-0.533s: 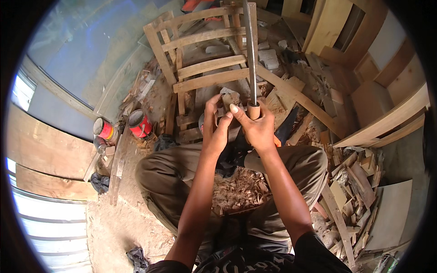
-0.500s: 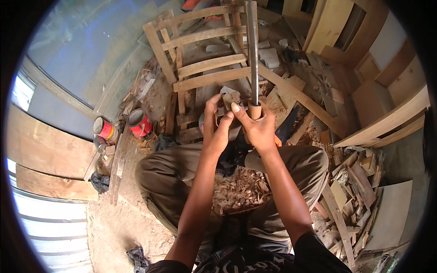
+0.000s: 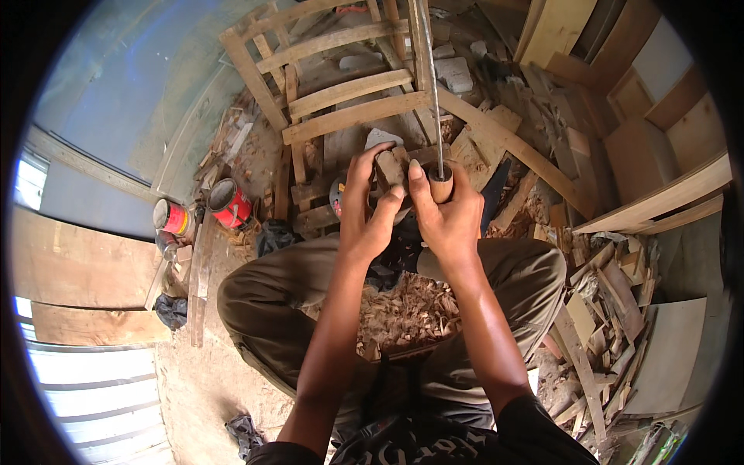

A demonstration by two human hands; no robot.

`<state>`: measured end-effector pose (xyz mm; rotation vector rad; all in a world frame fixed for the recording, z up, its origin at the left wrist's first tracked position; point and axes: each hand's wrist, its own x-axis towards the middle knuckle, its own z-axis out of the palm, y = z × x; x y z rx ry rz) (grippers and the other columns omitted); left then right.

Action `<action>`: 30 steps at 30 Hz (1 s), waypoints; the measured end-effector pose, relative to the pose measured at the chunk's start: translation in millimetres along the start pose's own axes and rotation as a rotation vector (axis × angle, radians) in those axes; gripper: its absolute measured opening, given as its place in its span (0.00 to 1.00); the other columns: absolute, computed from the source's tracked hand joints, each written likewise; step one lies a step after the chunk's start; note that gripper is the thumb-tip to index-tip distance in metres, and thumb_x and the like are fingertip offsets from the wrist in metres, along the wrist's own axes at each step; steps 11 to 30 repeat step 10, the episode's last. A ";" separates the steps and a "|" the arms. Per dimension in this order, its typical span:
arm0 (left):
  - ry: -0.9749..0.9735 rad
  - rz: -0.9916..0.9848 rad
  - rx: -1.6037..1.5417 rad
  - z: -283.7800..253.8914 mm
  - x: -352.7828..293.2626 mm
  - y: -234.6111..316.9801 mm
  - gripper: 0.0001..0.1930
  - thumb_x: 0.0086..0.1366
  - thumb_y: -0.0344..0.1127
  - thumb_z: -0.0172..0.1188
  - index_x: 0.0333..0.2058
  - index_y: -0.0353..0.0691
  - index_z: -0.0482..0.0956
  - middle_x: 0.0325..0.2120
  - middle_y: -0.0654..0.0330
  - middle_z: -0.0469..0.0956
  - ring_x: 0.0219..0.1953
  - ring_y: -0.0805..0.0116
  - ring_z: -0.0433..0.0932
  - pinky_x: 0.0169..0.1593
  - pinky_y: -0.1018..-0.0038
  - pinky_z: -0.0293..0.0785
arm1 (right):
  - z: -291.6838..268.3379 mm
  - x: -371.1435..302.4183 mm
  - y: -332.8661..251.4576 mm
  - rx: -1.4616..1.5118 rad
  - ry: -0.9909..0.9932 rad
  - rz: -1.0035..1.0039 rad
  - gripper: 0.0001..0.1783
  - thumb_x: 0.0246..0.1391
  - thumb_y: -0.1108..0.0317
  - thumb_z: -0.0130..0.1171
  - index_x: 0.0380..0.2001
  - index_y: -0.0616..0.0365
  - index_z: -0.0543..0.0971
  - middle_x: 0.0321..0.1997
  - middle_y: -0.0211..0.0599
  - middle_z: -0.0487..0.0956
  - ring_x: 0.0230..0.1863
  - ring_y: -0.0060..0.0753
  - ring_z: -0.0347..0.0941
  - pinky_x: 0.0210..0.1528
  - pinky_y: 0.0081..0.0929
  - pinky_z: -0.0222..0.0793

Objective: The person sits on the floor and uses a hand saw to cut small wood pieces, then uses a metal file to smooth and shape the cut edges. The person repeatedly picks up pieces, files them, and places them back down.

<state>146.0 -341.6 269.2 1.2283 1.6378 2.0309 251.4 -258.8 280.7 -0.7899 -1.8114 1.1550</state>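
Note:
My right hand (image 3: 452,209) is closed round the round wooden handle of a chisel (image 3: 432,85). Its long, narrow metal blade points up and away from me. My left hand (image 3: 368,203) grips a small brown wooden block (image 3: 390,170) between thumb and fingers, just left of the handle. The two hands are close together above my crossed legs, thumbs toward each other. Below my forearms, wood shavings (image 3: 407,318) are heaped between my legs. The chisel's lower handle is hidden in my palm.
Ahead stands a slatted wooden chair frame (image 3: 353,77). Two red cans (image 3: 230,204) are on the left, near a loose wooden strip (image 3: 201,279). Offcuts (image 3: 612,302) pile up at my right. A long plank (image 3: 515,159) slants across the floor ahead on the right.
The chisel's blade has tipped and now appears thinner, turned more edge-on. Both hands keep their hold, and the small block shows more between them. The whole view has shifted slightly.

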 end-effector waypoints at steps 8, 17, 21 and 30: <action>0.232 -0.064 -0.154 24.6 -9.0 -6.5 0.20 0.68 0.40 0.58 0.52 0.34 0.68 0.40 0.58 0.75 0.43 0.72 0.73 0.48 0.74 0.70 | -1.8 0.9 11.8 0.107 -0.080 -0.181 0.21 0.58 0.60 0.68 0.45 0.66 0.77 0.27 0.38 0.83 0.30 0.19 0.78 0.34 0.23 0.75; 0.241 -0.061 -0.173 27.3 -10.6 -8.4 0.20 0.68 0.41 0.57 0.52 0.36 0.68 0.42 0.59 0.75 0.43 0.72 0.73 0.49 0.73 0.70 | -5.0 2.8 14.0 0.146 -0.116 -0.143 0.23 0.57 0.59 0.68 0.48 0.65 0.76 0.33 0.42 0.85 0.35 0.22 0.81 0.36 0.23 0.76; 0.241 -0.061 -0.173 27.3 -10.6 -8.4 0.20 0.68 0.41 0.57 0.52 0.36 0.68 0.42 0.59 0.75 0.43 0.72 0.73 0.49 0.73 0.70 | -5.0 2.8 14.0 0.146 -0.116 -0.143 0.23 0.57 0.59 0.68 0.48 0.65 0.76 0.33 0.42 0.85 0.35 0.22 0.81 0.36 0.23 0.76; 0.241 -0.061 -0.173 27.3 -10.6 -8.4 0.20 0.68 0.41 0.57 0.52 0.36 0.68 0.42 0.59 0.75 0.43 0.72 0.73 0.49 0.73 0.70 | -5.0 2.8 14.0 0.146 -0.116 -0.143 0.23 0.57 0.59 0.68 0.48 0.65 0.76 0.33 0.42 0.85 0.35 0.22 0.81 0.36 0.23 0.76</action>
